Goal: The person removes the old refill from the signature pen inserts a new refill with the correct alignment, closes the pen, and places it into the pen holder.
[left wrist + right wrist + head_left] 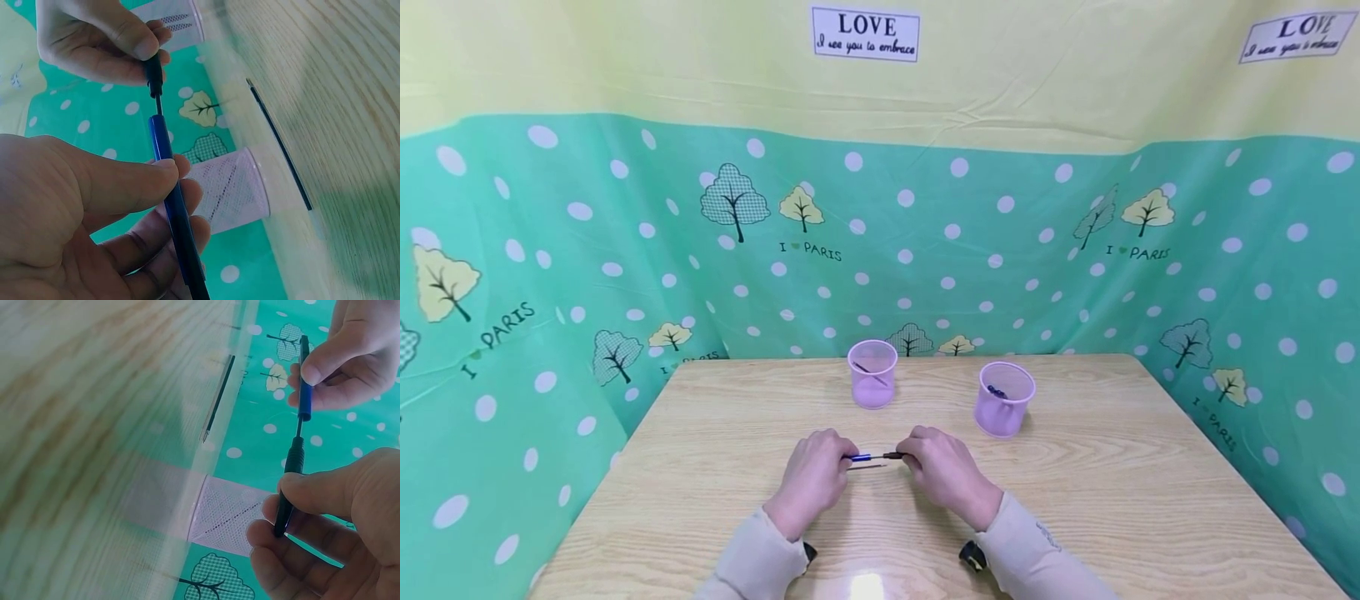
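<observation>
My left hand (817, 472) pinches the blue barrel (164, 144) of a pen between thumb and fingers. Facing it, my right hand (946, 468) grips the pen's black ribbed grip section (295, 459). The two pen parts stand apart in line, and a thin dark refill (299, 427) bridges the gap between them; how deep it sits in either part is hidden. A loose dark refill (281, 147) with a metal tip lies on the table, just nearer to the body than the hands in the head view.
Beyond the hands stands a purple mesh cup (872, 392) with a thin dark stick in it. Another purple mesh cup (1000, 417), to its right, holds small dark pieces. The wooden table (737, 417) ends at a green dotted curtain (820, 292).
</observation>
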The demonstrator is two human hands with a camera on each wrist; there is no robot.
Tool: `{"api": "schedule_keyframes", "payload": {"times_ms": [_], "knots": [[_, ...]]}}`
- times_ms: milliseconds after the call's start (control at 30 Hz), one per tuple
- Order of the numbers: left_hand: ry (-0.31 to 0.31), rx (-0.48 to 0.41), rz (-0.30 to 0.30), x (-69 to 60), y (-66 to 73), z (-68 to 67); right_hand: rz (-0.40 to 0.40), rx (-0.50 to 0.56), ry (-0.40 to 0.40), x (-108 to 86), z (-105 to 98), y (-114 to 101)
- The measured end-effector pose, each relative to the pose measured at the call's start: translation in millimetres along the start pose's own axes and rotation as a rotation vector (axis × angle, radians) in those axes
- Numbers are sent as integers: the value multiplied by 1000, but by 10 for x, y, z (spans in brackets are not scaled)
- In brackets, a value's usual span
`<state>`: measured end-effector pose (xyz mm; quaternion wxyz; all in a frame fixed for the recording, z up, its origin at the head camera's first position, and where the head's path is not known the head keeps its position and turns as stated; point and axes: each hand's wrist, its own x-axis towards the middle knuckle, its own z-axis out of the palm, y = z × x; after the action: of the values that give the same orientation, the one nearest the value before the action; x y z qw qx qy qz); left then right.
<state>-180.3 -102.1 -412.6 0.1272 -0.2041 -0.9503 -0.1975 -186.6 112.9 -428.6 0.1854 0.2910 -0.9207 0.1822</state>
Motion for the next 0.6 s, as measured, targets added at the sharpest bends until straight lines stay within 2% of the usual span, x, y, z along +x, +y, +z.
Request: {"api": "schedule_keyframes", "payload": {"times_ms": [600], "knots": [[2, 18, 34, 46, 45, 65, 3, 2, -4, 5, -10, -6]]}}
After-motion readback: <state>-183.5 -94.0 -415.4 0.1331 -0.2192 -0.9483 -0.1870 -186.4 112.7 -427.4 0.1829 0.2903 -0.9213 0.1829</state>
